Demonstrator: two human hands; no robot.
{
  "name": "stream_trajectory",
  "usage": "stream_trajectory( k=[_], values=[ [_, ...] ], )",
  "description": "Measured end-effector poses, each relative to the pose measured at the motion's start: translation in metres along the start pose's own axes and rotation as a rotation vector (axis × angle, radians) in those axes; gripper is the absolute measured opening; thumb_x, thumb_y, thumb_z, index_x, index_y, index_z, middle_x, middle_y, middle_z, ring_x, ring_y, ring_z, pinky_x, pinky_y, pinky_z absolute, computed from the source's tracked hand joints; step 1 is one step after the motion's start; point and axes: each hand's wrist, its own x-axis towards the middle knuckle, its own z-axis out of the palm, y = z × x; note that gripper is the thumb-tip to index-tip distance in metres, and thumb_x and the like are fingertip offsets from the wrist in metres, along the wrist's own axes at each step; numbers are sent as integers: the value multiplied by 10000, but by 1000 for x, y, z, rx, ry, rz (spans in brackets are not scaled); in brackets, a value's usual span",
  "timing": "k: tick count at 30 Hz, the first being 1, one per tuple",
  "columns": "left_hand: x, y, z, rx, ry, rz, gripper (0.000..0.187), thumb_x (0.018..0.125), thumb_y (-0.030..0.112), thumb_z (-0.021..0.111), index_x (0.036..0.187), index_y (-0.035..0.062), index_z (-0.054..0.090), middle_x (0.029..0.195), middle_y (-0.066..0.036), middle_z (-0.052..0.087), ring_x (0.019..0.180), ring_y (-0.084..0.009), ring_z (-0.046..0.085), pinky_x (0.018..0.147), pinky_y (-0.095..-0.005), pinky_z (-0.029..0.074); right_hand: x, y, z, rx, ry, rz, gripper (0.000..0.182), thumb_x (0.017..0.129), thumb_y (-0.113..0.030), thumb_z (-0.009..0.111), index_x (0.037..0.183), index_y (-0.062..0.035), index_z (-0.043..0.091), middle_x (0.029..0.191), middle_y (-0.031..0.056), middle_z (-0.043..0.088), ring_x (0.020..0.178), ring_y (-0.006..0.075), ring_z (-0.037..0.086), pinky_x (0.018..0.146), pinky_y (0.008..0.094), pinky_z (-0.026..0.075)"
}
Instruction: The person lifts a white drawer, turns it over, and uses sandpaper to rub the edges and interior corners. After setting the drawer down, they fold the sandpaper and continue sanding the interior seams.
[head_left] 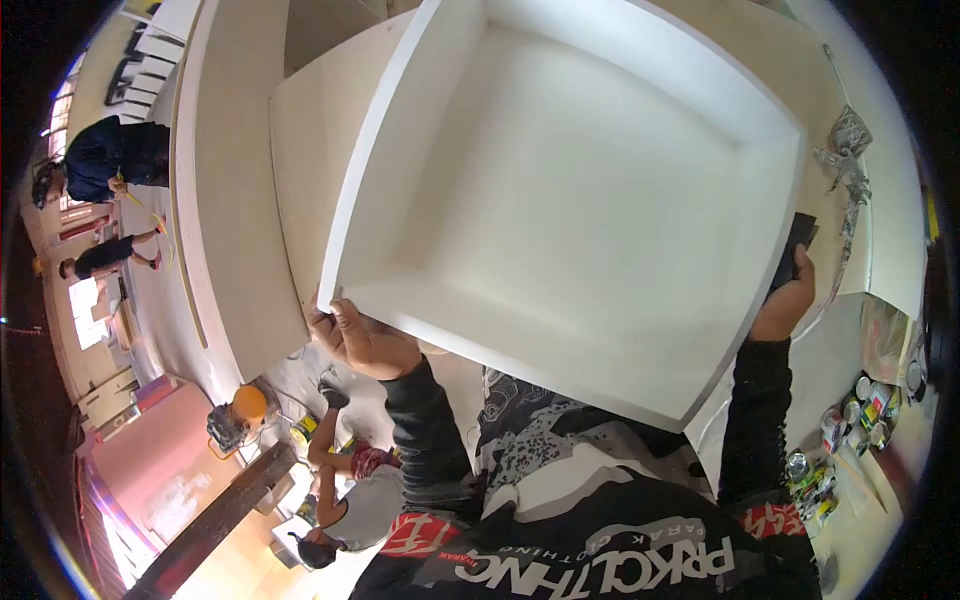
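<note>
A white, open box like a drawer (560, 190) fills the middle of the head view, tilted, its inside facing me. At its near left corner, my left hand (362, 338) is closed on the rim, thumb over the edge. Against the outer face of the right side, my right hand (785, 300) grips a dark flat piece that looks like sandpaper (797, 248). Part of that piece and some right-hand fingers are hidden behind the box wall.
Beyond the drawer lies a pale worktop (325, 150). A plastic-wrapped hose (850, 150) hangs at right, above several paint cans (860, 420). At lower left, a person (350, 515) crouches near a machine with an orange top (248, 403). Two people (110, 160) stand farther left.
</note>
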Motion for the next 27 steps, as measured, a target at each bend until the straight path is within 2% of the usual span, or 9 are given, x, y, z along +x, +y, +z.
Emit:
stream_trajectory(
  k=[12, 15, 19, 21, 22, 24, 25, 26, 27],
  values=[
    [-32, -21, -25, 99, 61, -112, 329, 984, 192, 597, 1218, -21, 508, 1158, -194, 633, 1057, -257, 641, 940, -406, 534, 18, -2, -16, -316, 251, -52, 346, 972, -259, 537, 1080, 53, 639, 1000, 145, 704, 935, 226, 679, 874, 341, 538],
    [-30, -23, -29, 83, -14, -79, 334, 998, 208, 572, 1236, -18, 509, 1190, -192, 625, 1104, -264, 627, 981, -413, 510, 17, -7, -18, -503, 280, -236, 370, 961, -245, 534, 1123, 74, 625, 999, 164, 709, 936, 251, 683, 917, 338, 519],
    [-22, -13, -46, 77, -107, -24, 374, 1017, 278, 535, 1256, -10, 517, 1237, -215, 615, 1206, -280, 581, 1051, -442, 458, -2, -47, 2, -610, 139, -478, 533, 977, -219, 470, 1413, 82, 410, 1384, 265, 526, 1289, 378, 523, 1145, 483, 358],
    [-12, -5, -43, 87, -171, -41, 408, 1022, 317, 516, 1281, 0, 513, 1267, -225, 600, 1229, -302, 567, 1068, -457, 446, -28, -71, 39, -373, 23, -474, 638, 991, -290, 465, 1492, 63, 290, 1516, 278, 367, 1394, 408, 397, 1167, 568, 298],
    [-10, -5, -36, 217, -50, 4, 364, 1016, 339, 518, 1180, 14, 526, 1132, -186, 622, 1091, -290, 608, 1001, -432, 473, -46, -71, 51, -384, 25, -471, 638, 991, -290, 465, 1492, 63, 290, 1516, 278, 367, 1394, 408, 397, 1167, 568, 298],
    [-14, 6, -45, 261, -83, -30, 324, 1010, 334, 531, 1103, 24, 513, 1045, -161, 600, 999, -268, 595, 932, -410, 479, -81, -79, 65, -298, -6, -195, 658, 997, -316, 455, 1507, 56, 268, 1534, 291, 329, 1408, 402, 376, 1150, 566, 319],
    [-18, 15, -53, 300, -119, -49, 299, 1004, 328, 544, 1025, 33, 499, 958, -135, 578, 908, -247, 581, 862, -387, 485, -96, -81, 48, -183, -478, 127, 642, 1009, -318, 436, 1506, 52, 267, 1489, 298, 400, 1321, 413, 489, 1057, 532, 446],
    [-23, 27, -43, 282, -189, -101, 263, 995, 289, 549, 929, 56, 447, 807, -93, 505, 758, -210, 512, 708, -349, 451, -116, -65, 68, -251, -497, 275, 633, 1008, -347, 466, 1466, 70, 332, 1364, 290, 541, 1134, 395, 633, 901, 479, 556],
    [-29, 40, -45, 308, -310, -140, 266, 991, 289, 557, 921, 54, 453, 790, -97, 512, 735, -214, 517, 673, -349, 444, -139, -52, 100, -562, -430, 528, 606, 980, -388, 526, 1388, 56, 463, 1218, 245, 648, 960, 353, 698, 792, 422, 593]
  ],
)
